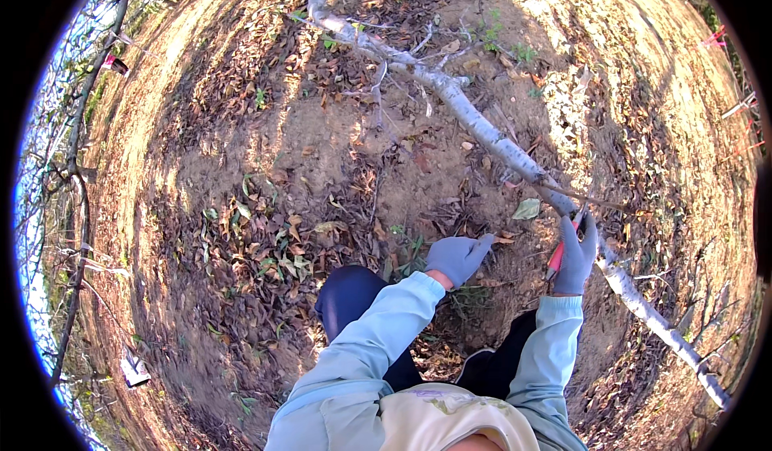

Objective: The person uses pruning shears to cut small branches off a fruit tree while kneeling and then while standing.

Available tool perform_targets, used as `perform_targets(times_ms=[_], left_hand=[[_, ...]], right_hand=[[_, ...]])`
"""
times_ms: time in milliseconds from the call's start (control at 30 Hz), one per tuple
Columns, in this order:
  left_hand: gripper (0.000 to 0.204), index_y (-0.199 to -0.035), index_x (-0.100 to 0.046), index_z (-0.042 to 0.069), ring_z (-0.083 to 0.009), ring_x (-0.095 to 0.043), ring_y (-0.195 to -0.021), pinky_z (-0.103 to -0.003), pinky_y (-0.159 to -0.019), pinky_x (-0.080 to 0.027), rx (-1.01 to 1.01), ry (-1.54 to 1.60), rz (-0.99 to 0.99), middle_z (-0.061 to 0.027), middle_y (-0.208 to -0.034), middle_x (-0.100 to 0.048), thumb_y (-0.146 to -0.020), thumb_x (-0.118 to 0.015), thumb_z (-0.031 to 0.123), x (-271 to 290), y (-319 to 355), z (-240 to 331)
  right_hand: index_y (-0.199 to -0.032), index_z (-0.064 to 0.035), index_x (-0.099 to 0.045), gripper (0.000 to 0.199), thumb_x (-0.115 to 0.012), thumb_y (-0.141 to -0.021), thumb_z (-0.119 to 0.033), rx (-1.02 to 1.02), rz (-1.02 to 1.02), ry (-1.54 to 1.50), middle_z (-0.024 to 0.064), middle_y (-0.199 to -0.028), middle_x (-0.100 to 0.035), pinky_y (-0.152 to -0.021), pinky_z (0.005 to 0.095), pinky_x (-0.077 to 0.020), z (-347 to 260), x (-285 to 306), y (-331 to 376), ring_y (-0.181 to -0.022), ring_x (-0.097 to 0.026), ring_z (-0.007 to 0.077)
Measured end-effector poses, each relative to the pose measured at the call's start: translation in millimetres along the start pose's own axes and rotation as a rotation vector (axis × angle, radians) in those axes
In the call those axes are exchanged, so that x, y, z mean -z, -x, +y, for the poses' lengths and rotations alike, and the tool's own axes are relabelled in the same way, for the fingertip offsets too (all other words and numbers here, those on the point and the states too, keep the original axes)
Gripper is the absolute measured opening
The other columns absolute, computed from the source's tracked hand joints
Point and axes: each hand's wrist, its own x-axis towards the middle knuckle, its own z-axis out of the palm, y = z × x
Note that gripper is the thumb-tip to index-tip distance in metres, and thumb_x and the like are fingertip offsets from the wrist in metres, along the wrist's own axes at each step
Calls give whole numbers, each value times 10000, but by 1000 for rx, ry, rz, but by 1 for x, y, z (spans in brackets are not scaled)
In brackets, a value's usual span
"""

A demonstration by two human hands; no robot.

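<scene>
My right hand (pixel 576 259), in a grey glove, is closed around red-handled pruning shears (pixel 556 259). The tool's tip is beside a thick pale-grey branch (pixel 490 139), where a thin brown twig (pixel 585 200) sticks out. That branch runs from the top middle down to the lower right, with several small side shoots. My left hand (pixel 457 259), also in a grey glove, is low over the ground to the left of the shears. Its fingers are pressed together toward the right, and what they hold, if anything, is hidden. A brown leaf shows by its fingertips.
Dry leaves (pixel 281 258) litter the brown soil (pixel 322 145). A pale green leaf (pixel 527 209) lies between the branch and my left hand. Dark thin branches (pixel 79 169) stand at the far left, a white object (pixel 134 368) hanging low there. My knee (pixel 347 294) is below my left hand.
</scene>
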Motion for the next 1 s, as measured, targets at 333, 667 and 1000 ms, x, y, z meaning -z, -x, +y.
perform_targets(times_ms=[333, 667, 1000], left_hand=[[408, -1222, -559, 150, -329, -591, -979, -413, -831, -475, -3, 23, 87, -115, -1126, -594, -859, -610, 328, -1, 30, -11], [527, -1303, -512, 62, -202, -582, -1088, -312, -926, -444, 199, 573, -170, -130, -1208, -601, -901, -609, 388, -8, 33, 5], [940, -1410, -330, 7, -208, -468, -1217, -355, -1039, -368, -116, 962, -419, -137, -1329, -479, -717, -805, 427, -36, -33, 115]], right_hand=[[-1336, 55, -449, 695, -721, -805, -301, -1, -8, 73, 157, -1233, -552, -996, 322, -381, 5, 0, -1, -1131, -532, 227], [-1322, 73, -458, 684, -731, -806, -285, -37, 21, -101, 159, -1266, -521, -991, 326, -379, 11, -3, -3, -1132, -515, 222], [-1327, 85, -429, 604, -675, -860, -208, -119, 4, -481, 112, -1184, -496, -909, 296, -422, 3, -3, 6, -1059, -508, 167]])
